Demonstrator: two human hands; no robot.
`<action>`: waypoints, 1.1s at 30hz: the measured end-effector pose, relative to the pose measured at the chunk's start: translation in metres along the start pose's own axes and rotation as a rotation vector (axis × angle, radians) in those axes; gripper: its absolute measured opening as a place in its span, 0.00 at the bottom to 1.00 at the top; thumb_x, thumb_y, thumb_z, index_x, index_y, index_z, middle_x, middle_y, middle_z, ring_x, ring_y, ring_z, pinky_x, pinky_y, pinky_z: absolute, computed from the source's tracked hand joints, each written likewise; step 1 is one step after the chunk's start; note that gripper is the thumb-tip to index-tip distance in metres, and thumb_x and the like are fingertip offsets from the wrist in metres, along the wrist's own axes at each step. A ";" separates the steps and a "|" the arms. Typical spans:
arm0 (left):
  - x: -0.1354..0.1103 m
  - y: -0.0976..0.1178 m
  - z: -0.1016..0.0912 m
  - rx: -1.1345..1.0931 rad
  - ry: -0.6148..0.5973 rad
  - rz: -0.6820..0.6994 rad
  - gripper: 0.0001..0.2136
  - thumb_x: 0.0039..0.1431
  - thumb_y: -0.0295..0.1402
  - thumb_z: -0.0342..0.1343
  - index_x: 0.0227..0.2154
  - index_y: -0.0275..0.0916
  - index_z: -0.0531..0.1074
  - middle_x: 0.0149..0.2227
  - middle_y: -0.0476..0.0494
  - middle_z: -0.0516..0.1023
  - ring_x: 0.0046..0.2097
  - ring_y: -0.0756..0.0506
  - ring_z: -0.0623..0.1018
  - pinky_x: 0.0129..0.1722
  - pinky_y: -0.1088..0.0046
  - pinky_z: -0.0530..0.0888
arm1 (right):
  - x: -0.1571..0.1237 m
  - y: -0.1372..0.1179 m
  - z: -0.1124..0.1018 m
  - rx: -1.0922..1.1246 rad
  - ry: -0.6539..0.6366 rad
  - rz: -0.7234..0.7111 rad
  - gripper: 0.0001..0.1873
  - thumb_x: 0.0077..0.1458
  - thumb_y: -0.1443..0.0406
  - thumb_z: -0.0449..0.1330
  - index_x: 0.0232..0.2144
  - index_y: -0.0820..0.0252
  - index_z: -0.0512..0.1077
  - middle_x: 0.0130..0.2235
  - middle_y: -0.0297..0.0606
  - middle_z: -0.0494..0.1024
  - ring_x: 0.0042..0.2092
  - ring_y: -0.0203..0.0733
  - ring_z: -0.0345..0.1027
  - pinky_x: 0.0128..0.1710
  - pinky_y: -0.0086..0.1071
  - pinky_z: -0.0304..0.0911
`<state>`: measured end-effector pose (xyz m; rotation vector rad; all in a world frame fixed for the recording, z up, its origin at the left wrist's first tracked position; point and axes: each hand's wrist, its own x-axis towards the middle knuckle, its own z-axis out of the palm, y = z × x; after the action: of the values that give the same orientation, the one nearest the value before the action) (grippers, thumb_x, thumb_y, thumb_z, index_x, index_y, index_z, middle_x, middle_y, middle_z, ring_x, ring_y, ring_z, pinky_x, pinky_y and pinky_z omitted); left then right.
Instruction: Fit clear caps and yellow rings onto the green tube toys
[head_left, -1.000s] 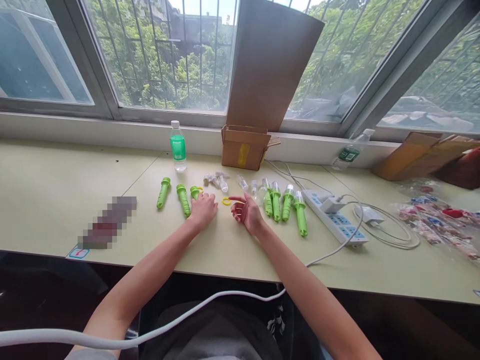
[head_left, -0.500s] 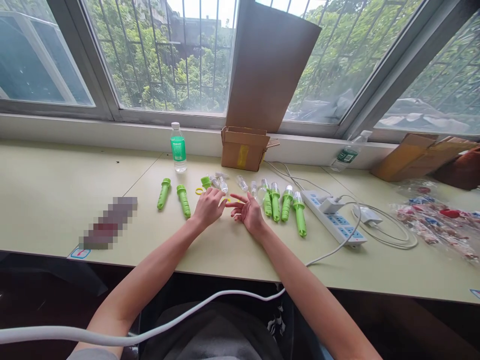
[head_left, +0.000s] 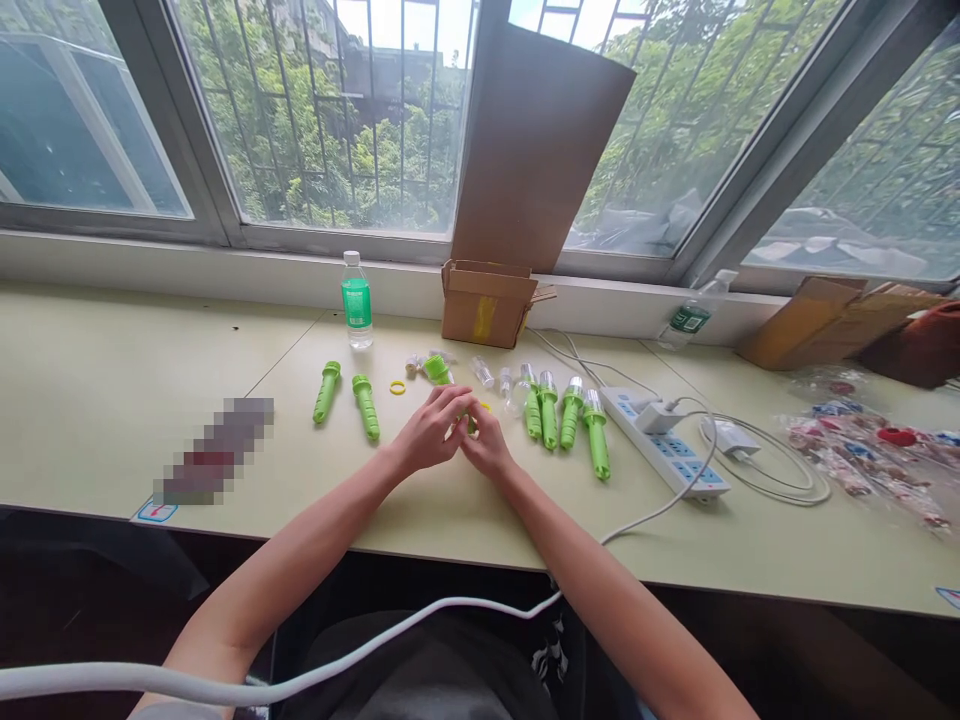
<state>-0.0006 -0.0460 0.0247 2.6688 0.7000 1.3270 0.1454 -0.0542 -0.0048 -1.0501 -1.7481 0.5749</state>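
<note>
My left hand (head_left: 429, 432) is closed round a green plastic handle (head_left: 436, 370), whose ribbed end sticks up past the fingers. My right hand (head_left: 489, 452) meets it fingertip to fingertip, pinched shut, with a bit of a yellow ring (head_left: 485, 406) showing at its fingers. A second yellow ring (head_left: 397, 387) lies loose on the table just left of the hands. Two bare green handles (head_left: 366, 406) lie further left. Several green handles with clear tops (head_left: 568, 412) lie in a row to the right. Small clear caps (head_left: 484, 372) are scattered behind the hands.
A water bottle (head_left: 356, 300) and an open cardboard box (head_left: 484, 305) stand by the window sill. A white power strip (head_left: 664, 450) with a charger (head_left: 731, 437) and cables lies right. Plastic packets (head_left: 862, 450) lie at far right. A white cable (head_left: 375, 640) crosses my lap.
My left hand picked up a green handle from the left and carried it right. My right hand closed and drew in until the two hands met.
</note>
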 end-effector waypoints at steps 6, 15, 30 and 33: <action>-0.001 0.010 0.002 0.037 -0.061 0.101 0.16 0.60 0.27 0.47 0.51 0.40 0.63 0.57 0.34 0.63 0.58 0.38 0.65 0.54 0.55 0.69 | 0.000 0.003 0.001 -0.169 0.107 0.072 0.15 0.49 0.65 0.53 0.41 0.63 0.69 0.28 0.36 0.72 0.28 0.37 0.63 0.29 0.30 0.59; -0.009 -0.015 0.014 0.282 -0.054 -0.227 0.11 0.61 0.33 0.49 0.46 0.39 0.68 0.51 0.35 0.65 0.53 0.38 0.68 0.53 0.54 0.68 | 0.004 0.006 -0.006 -0.207 0.358 0.224 0.15 0.50 0.60 0.52 0.39 0.62 0.67 0.26 0.33 0.69 0.27 0.38 0.60 0.28 0.31 0.57; -0.013 -0.029 0.016 0.345 -0.376 -0.488 0.07 0.61 0.36 0.50 0.36 0.38 0.69 0.42 0.39 0.72 0.47 0.40 0.70 0.44 0.62 0.68 | 0.003 0.013 -0.009 -0.473 0.280 0.102 0.16 0.49 0.65 0.51 0.41 0.61 0.68 0.28 0.36 0.73 0.27 0.40 0.63 0.30 0.31 0.58; -0.014 -0.031 0.017 0.353 -0.365 -0.483 0.09 0.60 0.36 0.51 0.40 0.38 0.69 0.43 0.39 0.72 0.48 0.40 0.70 0.44 0.62 0.68 | 0.003 0.015 -0.011 -0.481 0.289 0.107 0.17 0.49 0.66 0.51 0.42 0.61 0.68 0.29 0.38 0.74 0.28 0.41 0.64 0.30 0.31 0.58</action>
<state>-0.0063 -0.0224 -0.0048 2.6151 1.5055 0.6226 0.1604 -0.0448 -0.0097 -1.4851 -1.6117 0.0511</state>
